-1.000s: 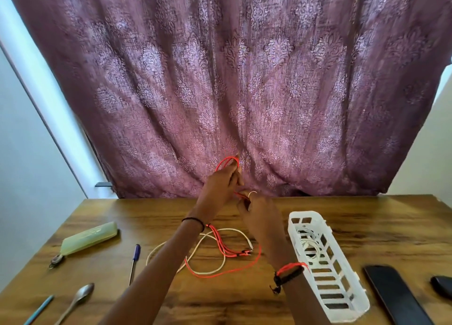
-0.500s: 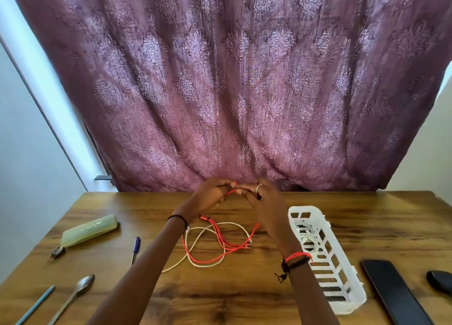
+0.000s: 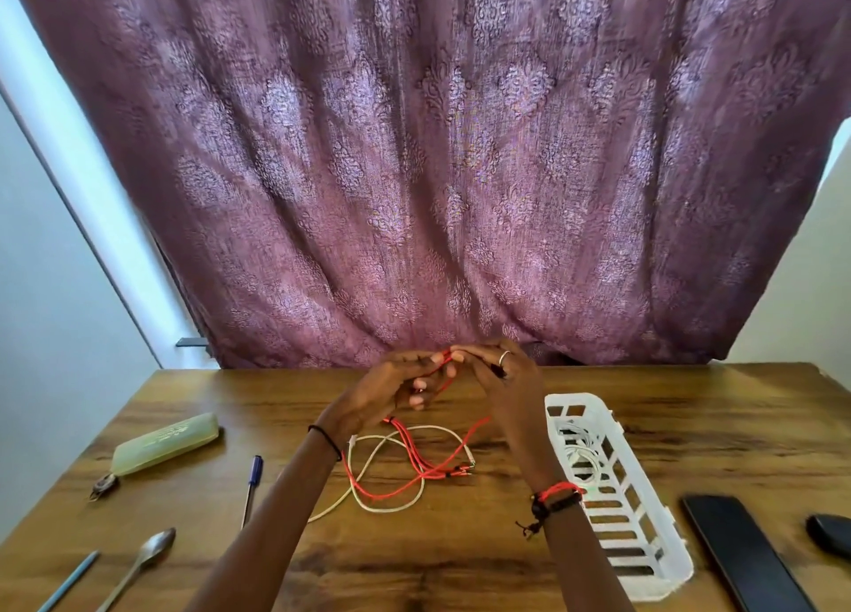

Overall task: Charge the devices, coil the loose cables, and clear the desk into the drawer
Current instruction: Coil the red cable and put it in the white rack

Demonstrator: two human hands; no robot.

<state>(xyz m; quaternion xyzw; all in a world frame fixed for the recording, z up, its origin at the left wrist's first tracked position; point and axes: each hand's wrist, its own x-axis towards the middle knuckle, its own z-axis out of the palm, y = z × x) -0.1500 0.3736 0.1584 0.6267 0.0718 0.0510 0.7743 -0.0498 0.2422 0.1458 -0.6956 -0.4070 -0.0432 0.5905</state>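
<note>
A red cable trails from both hands down onto the wooden desk, lying across a loose white cable. My left hand holds several red loops, its fingers curled round them. My right hand, with a ring on one finger, pinches the same red cable just above the left hand's fingers. The two hands meet above the far middle of the desk. A white slotted basket on the right holds a coiled white cable.
A dark phone and a black rounded device lie at the right edge. On the left are a pale green case, a blue pen, a spoon and a light blue pen. A purple curtain hangs behind the desk.
Both hands came down from in front of the curtain to just above the desk. The red cable's slack on the desk has shifted and gathered closer under the hands.
</note>
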